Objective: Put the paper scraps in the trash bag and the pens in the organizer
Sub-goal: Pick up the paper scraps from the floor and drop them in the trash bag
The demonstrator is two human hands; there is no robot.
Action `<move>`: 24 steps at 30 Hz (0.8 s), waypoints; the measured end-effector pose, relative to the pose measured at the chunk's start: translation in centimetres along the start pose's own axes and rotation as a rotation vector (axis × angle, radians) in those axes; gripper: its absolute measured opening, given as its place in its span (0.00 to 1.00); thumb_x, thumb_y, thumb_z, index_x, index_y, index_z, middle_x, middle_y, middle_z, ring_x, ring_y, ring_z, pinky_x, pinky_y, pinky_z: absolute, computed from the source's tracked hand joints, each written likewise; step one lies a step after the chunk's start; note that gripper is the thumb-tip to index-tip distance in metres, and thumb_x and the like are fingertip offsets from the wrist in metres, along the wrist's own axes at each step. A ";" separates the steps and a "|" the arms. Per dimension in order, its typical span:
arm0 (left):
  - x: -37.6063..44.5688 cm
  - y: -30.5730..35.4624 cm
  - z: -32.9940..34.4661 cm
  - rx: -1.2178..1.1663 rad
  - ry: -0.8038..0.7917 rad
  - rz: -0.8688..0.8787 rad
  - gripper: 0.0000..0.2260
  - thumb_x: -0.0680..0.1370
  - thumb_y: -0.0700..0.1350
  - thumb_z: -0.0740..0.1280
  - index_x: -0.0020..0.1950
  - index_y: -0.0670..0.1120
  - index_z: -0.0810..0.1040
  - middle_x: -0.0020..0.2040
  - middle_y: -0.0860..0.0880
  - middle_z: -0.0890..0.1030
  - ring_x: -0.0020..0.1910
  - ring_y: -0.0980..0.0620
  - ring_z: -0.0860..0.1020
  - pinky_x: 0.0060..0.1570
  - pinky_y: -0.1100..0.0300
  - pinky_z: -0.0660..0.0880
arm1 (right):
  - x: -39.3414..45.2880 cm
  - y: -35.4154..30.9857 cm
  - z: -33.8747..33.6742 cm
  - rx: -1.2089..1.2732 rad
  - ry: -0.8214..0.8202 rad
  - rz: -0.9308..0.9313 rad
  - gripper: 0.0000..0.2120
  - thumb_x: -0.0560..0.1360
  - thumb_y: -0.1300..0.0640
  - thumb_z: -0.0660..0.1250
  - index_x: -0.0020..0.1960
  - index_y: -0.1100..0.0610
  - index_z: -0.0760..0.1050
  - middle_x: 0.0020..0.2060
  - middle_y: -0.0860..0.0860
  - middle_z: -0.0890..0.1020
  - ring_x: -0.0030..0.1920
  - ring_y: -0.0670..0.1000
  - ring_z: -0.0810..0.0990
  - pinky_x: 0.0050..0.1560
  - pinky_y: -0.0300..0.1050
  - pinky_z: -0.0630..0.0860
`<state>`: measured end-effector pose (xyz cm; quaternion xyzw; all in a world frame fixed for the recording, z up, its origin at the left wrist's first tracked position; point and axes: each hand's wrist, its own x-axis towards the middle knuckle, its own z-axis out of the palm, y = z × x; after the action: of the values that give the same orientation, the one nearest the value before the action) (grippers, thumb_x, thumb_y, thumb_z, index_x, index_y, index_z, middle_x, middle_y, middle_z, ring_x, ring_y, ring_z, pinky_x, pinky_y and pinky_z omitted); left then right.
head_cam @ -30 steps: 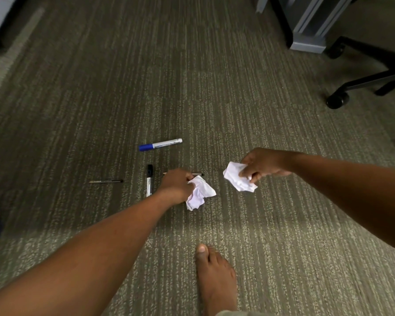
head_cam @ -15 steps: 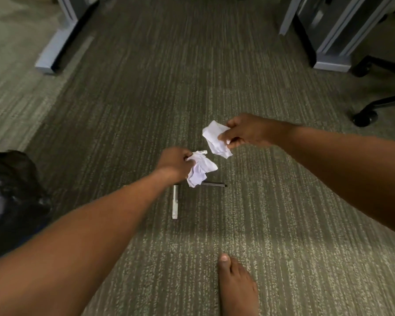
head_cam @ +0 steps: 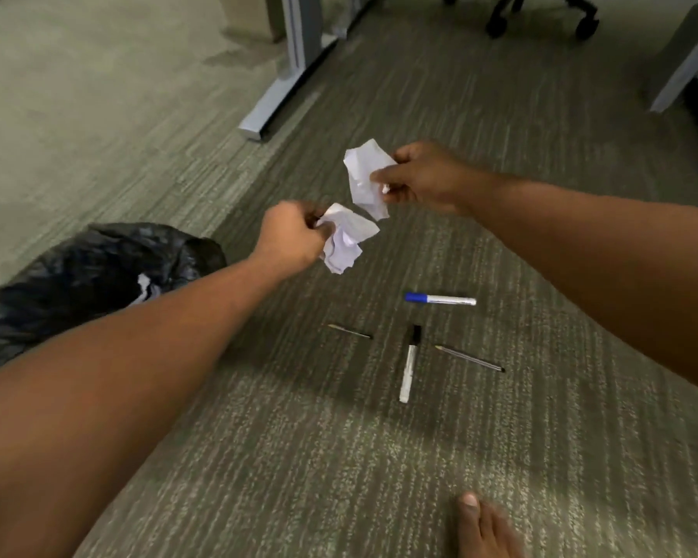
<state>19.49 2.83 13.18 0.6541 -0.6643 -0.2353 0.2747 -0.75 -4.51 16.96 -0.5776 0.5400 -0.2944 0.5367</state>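
My left hand (head_cam: 291,237) grips a crumpled white paper scrap (head_cam: 345,241) above the carpet. My right hand (head_cam: 424,177) holds a second white paper scrap (head_cam: 365,175) slightly higher and to the right. A black trash bag (head_cam: 89,271) lies on the floor at the left, partly hidden by my left forearm, with something white inside. On the carpet below my hands lie a blue-capped marker (head_cam: 440,299), a black-capped marker (head_cam: 410,363), a thin dark pen (head_cam: 349,331) and another thin pen (head_cam: 470,358). No organizer is in view.
A grey desk leg (head_cam: 295,66) stands on the floor beyond my hands. Office chair wheels (head_cam: 536,14) show at the top, and another grey furniture base (head_cam: 681,62) sits at the upper right. My bare foot (head_cam: 484,525) is at the bottom right.
Both hands have lifted with their paper scraps and the view has swung left. The trash bag now shows more fully, and all the pens are visible below my hands.
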 end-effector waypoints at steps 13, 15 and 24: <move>-4.6 -11.3 -11.8 -0.086 0.404 -0.127 0.07 0.76 0.47 0.69 0.50 0.46 0.84 0.39 0.48 0.83 0.38 0.48 0.81 0.45 0.53 0.78 | 4.4 -8.0 18.6 -0.360 -0.056 -0.460 0.09 0.73 0.60 0.70 0.36 0.59 0.73 0.31 0.55 0.76 0.34 0.55 0.82 0.39 0.52 0.83; -5.6 -12.2 -13.3 -0.004 0.444 -0.134 0.06 0.77 0.48 0.68 0.45 0.47 0.82 0.35 0.48 0.81 0.34 0.50 0.77 0.40 0.56 0.73 | 4.3 -9.0 21.1 -0.472 -0.039 -0.573 0.09 0.72 0.57 0.70 0.38 0.62 0.75 0.33 0.57 0.79 0.38 0.59 0.83 0.44 0.58 0.81; -10.1 -17.5 -17.6 0.272 0.384 -0.218 0.11 0.70 0.49 0.71 0.49 0.46 0.80 0.41 0.48 0.81 0.41 0.49 0.77 0.41 0.57 0.71 | 2.8 -8.9 28.5 -0.930 -0.303 -0.891 0.15 0.71 0.57 0.67 0.56 0.60 0.76 0.52 0.60 0.79 0.51 0.62 0.78 0.47 0.50 0.72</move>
<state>44.26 13.17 13.83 0.7853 -0.5513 -0.0437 0.2785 28.88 0.06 17.54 -0.9524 0.2385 -0.1398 0.1282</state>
